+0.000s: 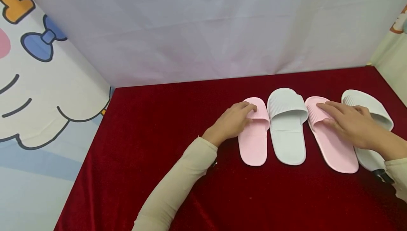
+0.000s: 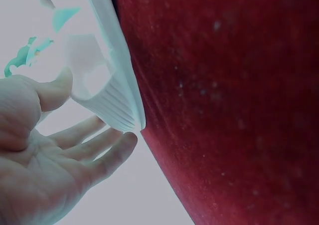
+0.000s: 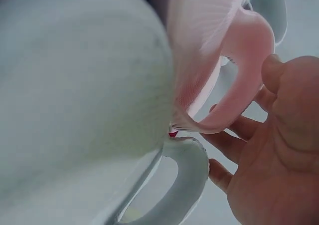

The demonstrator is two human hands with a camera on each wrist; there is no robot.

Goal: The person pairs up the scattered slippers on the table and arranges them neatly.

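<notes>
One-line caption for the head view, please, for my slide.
Left hand and right hand each rest on a pink slipper, alternating with white slippers on red cloth.

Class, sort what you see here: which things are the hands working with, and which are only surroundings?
In hand: left hand rests on left pink slipper; right hand rests on right pink slipper.

Around them: two white slippers, red cloth, cartoon backdrop.
</notes>
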